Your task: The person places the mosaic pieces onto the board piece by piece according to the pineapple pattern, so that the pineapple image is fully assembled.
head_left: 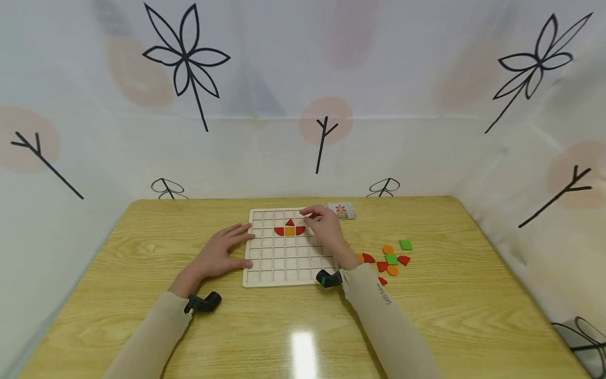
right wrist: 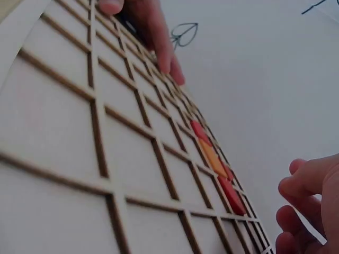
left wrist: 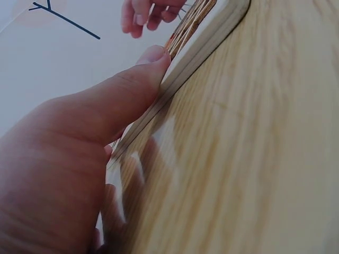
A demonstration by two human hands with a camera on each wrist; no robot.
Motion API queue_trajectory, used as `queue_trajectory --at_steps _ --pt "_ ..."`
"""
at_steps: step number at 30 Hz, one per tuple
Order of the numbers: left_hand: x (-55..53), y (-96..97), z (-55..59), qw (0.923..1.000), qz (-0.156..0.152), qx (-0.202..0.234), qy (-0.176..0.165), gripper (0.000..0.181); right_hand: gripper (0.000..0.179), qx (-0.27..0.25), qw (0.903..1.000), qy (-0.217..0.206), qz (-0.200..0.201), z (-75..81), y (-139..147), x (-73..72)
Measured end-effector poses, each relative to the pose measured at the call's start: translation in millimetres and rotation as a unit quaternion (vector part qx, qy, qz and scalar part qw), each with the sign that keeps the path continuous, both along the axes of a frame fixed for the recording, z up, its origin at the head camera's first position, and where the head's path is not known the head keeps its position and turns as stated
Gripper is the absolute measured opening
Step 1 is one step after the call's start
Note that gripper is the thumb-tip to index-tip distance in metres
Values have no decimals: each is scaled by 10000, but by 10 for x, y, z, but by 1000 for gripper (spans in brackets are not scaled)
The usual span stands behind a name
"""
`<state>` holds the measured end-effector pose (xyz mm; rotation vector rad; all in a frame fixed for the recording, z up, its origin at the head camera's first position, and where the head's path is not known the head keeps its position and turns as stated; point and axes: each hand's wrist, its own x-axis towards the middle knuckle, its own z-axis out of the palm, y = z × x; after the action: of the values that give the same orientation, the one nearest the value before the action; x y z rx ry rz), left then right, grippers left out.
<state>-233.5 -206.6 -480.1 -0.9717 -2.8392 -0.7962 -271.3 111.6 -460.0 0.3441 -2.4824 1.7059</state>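
A pale wooden grid board (head_left: 270, 266) lies on the table. In its upper cells an orange square (head_left: 290, 231) sits between two red rounded pieces (head_left: 279, 231), with a red triangle (head_left: 290, 222) just above the square. My left hand (head_left: 219, 256) rests at the board's left edge, fingers spread; the left wrist view has its thumb (left wrist: 140, 71) against the rim. Over the upper right of the board is my right hand (head_left: 325, 227), its fingers loosely bent. Nothing shows between those fingers (right wrist: 304, 182) in the right wrist view.
Right of the board lie loose flat pieces: green squares (head_left: 405, 245), orange circles (head_left: 388, 249) and red shapes (head_left: 404, 260). Some are partly hidden by the right forearm. A small card with a coloured picture (head_left: 347, 209) lies behind the right hand. Patterned cloth surrounds the table.
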Motion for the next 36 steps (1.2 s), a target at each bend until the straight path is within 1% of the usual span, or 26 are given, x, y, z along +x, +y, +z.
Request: queue_trajectory --at_steps 3,6,10,12,13,15,17,21,24,27,30,32,36 --pt "5 -6 7 10000 -7 28 -1 73 22 610 9973 48 395 -11 1 -6" --pt "4 -2 3 10000 -14 54 -11 73 26 1094 9897 298 870 -25 -27 -23" --pt "1 -9 -5 10000 -20 75 21 73 27 1381 9791 760 1284 -42 -62 -55" --pt "3 -15 -7 9999 -10 110 10 73 27 1489 9762 832 1338 -42 -73 -59" --pt "4 -18 -7 9999 -13 124 13 73 27 1518 9760 803 1342 -40 -77 -58" --pt "5 -19 -7 9999 -18 124 21 74 27 1553 9768 708 1291 -38 -79 -56" --pt "3 -17 -7 9999 -31 105 45 74 27 1507 9810 496 1115 -29 -68 -44" --pt "-9 -6 -11 10000 -9 22 36 75 29 1178 9905 4 702 -8 16 -25" --pt "-19 -4 -17 10000 38 -37 -18 75 30 1051 9929 -171 521 11 149 -16" --pt "-21 -4 -20 9999 66 -51 -72 76 27 1171 9922 -70 416 41 343 -1" --pt "-21 -4 -21 10000 57 -40 -63 75 24 1314 9908 12 334 81 592 45" --pt "-21 -3 -22 10000 57 -27 -36 75 24 1325 9908 -120 257 107 773 98" --pt "-17 -3 -19 10000 21 -53 53 75 22 1608 9868 -133 127 125 1165 211"
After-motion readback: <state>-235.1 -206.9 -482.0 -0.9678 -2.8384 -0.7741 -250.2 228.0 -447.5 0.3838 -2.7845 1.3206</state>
